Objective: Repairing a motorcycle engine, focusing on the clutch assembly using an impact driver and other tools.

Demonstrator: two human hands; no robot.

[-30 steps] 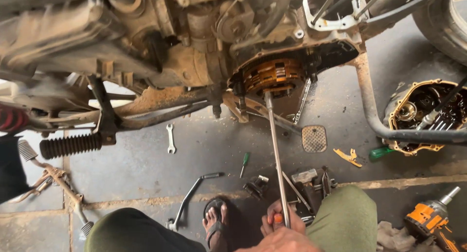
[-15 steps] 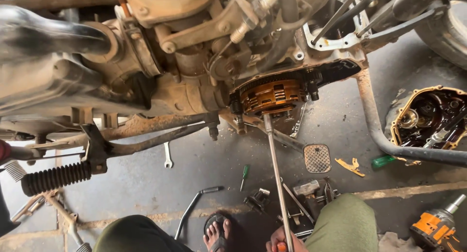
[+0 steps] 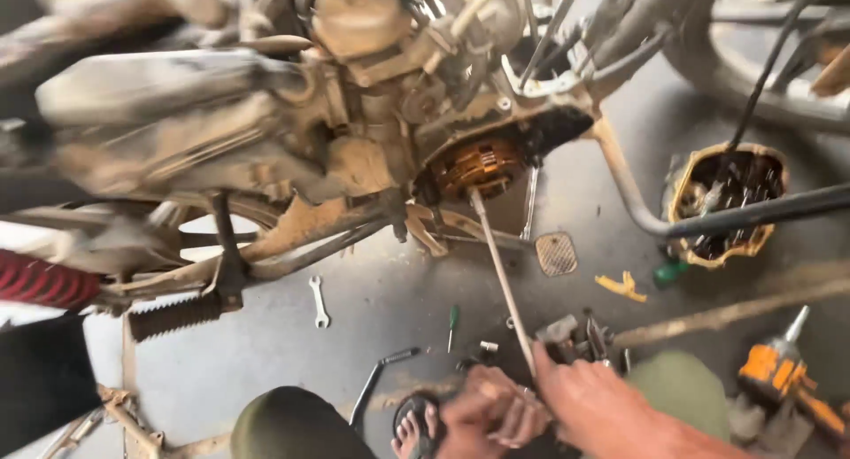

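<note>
I have both hands, left hand [image 3: 487, 410] and right hand [image 3: 589, 397], closed around the long rod [image 3: 500, 273]; its tip sits on the exposed clutch [image 3: 478, 165], apparently not yet removed.

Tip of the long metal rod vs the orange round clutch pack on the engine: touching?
Touching. Head view: long metal rod runs up from both hands and its tip meets the orange clutch pack, no gap.

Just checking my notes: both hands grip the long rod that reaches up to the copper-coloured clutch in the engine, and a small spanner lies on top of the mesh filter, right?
Not quite. In the head view the small spanner lies on bare floor left of the rod, well apart from the mesh filter. The rest holds: left hand and right hand grip the rod reaching the clutch.
</note>
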